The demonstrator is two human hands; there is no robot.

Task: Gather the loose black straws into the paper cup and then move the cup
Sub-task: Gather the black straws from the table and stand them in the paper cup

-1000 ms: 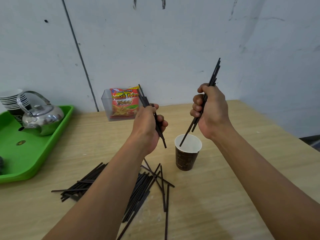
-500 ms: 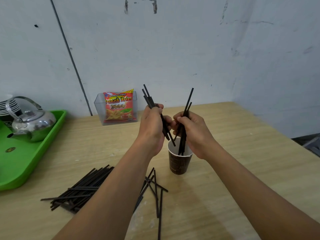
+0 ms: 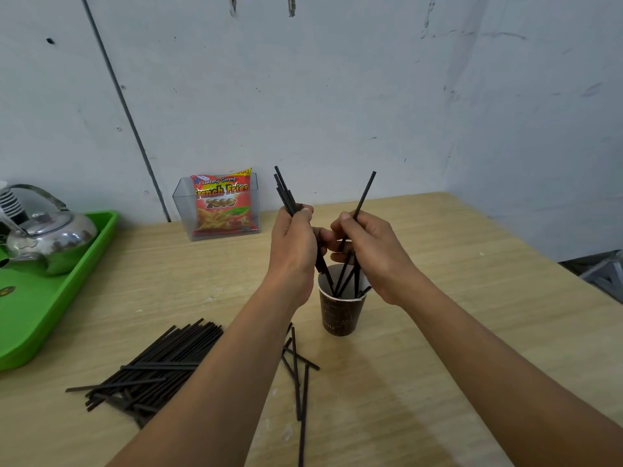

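**Soft, Even Light; Wide-Angle Bend at the Edges**

The scene is bright and evenly lit, with no harsh contrast. A pale, soft-edged shadow runs over the wooden table (image 3: 472,298) from the paper cup (image 3: 340,315) toward the viewer, so the light probably comes from above and beyond the cup. Far left of the cup, the steel kettle (image 3: 50,237) carries bright glare spots and the green tray (image 3: 40,315) has a slight sheen. The black straws (image 3: 161,358) lying left of the cup are crisp, while the forearms (image 3: 505,382) nearer than the cup look soft. The dark wall line (image 3: 122,102) up-left of the cup leans with lens distortion.
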